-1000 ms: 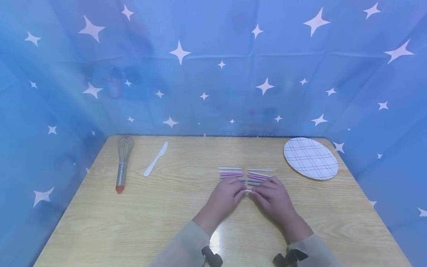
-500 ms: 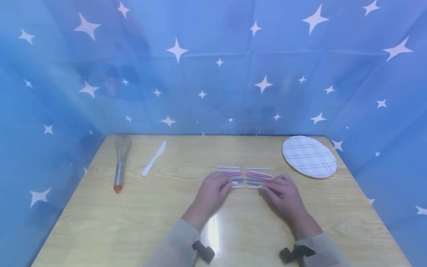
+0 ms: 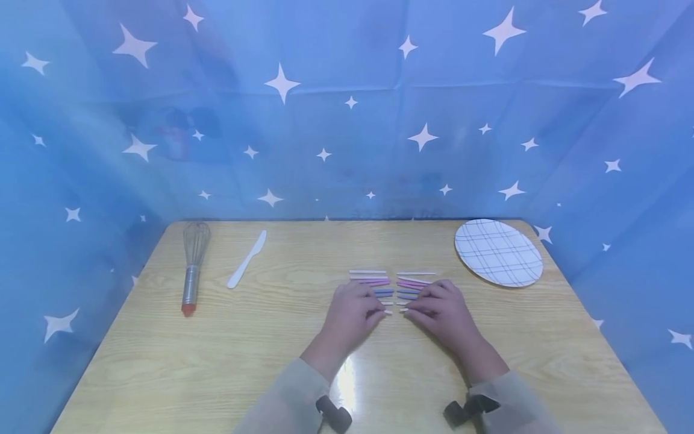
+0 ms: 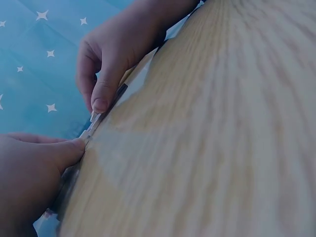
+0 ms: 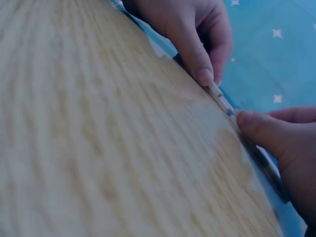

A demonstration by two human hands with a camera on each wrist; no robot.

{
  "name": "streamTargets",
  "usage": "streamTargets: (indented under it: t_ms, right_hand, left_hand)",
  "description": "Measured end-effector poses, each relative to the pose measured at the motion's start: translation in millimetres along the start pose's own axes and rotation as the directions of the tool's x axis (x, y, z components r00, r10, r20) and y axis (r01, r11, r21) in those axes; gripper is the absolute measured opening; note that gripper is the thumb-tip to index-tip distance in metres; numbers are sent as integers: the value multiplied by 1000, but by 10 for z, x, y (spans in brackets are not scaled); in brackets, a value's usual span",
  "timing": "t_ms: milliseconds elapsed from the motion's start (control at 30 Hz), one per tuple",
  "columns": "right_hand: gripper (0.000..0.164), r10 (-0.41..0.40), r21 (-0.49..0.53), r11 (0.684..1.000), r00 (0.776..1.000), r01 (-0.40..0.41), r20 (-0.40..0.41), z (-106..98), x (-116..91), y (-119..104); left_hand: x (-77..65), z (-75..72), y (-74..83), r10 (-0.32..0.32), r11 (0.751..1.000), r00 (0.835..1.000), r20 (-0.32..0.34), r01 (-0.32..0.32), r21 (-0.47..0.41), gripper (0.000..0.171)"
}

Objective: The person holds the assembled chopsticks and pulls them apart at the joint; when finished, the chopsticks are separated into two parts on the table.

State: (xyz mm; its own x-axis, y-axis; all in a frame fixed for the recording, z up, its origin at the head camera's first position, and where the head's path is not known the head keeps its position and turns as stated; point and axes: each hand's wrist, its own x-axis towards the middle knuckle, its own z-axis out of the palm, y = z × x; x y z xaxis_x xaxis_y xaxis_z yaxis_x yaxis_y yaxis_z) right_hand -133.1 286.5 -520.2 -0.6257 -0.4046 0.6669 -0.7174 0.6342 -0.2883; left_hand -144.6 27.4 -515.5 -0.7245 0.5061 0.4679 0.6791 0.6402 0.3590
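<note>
My left hand (image 3: pixel 351 310) pinches a thin white stick (image 3: pixel 388 312) between thumb and finger, low over the table. Facing it, my right hand (image 3: pixel 444 312) pinches another white stick (image 3: pixel 403 310); a small gap separates the two tips in the head view. Most of each held stick is hidden by the fingers. Just beyond the hands lie two side-by-side columns of thin sticks in white, pink and blue. Pink sticks (image 3: pixel 374 282) and a blue stick (image 3: pixel 384 291) show on the left, more pink sticks (image 3: pixel 410 285) on the right. The hands partly cover both columns.
On the wooden table (image 3: pixel 228 361), a whisk (image 3: pixel 192 271) with a red handle end and a white knife (image 3: pixel 247 259) lie at the left. A white plate (image 3: pixel 499 253) with checked lines sits at the back right. A blue starry curtain (image 3: pixel 303 175) stands behind.
The hands, together at first, moved apart and uncovered a row of white sticks behind the blue ones' near side. Now they have come back toward each other, each pinching a white stick nearer the front.
</note>
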Motion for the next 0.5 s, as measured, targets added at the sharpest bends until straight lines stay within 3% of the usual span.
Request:
streamTargets:
  t_ms: [500]
  right_hand:
    - [18, 14, 10, 1000, 1000, -14, 19, 50, -5, 34]
  left_hand:
    - [52, 36, -45, -24, 998, 1000, 15, 23, 66, 9]
